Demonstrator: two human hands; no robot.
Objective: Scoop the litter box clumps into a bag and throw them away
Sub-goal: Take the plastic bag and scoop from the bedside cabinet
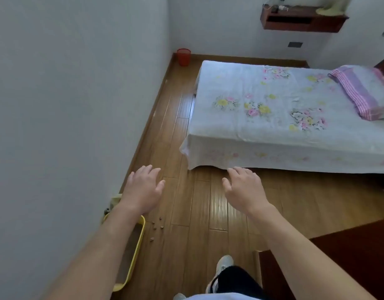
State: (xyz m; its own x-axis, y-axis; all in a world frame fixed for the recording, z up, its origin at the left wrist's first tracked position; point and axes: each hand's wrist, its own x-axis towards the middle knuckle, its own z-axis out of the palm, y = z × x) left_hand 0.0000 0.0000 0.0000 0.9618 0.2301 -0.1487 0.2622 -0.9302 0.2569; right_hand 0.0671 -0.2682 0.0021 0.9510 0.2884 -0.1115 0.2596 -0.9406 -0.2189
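A yellow litter box [136,247] stands on the wooden floor against the left wall, mostly hidden under my left forearm. A few brown litter pellets [158,226] lie scattered on the floor just right of it. My left hand [142,189] hovers above the box's far end, fingers spread and holding nothing. My right hand [243,189] is stretched out over the floor near the bed's corner, also spread and holding nothing. A red waste bin [183,56] stands in the far corner by the wall. No scoop or bag is clearly visible.
A bed [295,118] with a floral sheet and a pink striped pillow [360,92] fills the right side. A dark wooden cabinet [329,263] stands at lower right. A floor strip runs between wall and bed toward the bin. My shoe [224,264] shows below.
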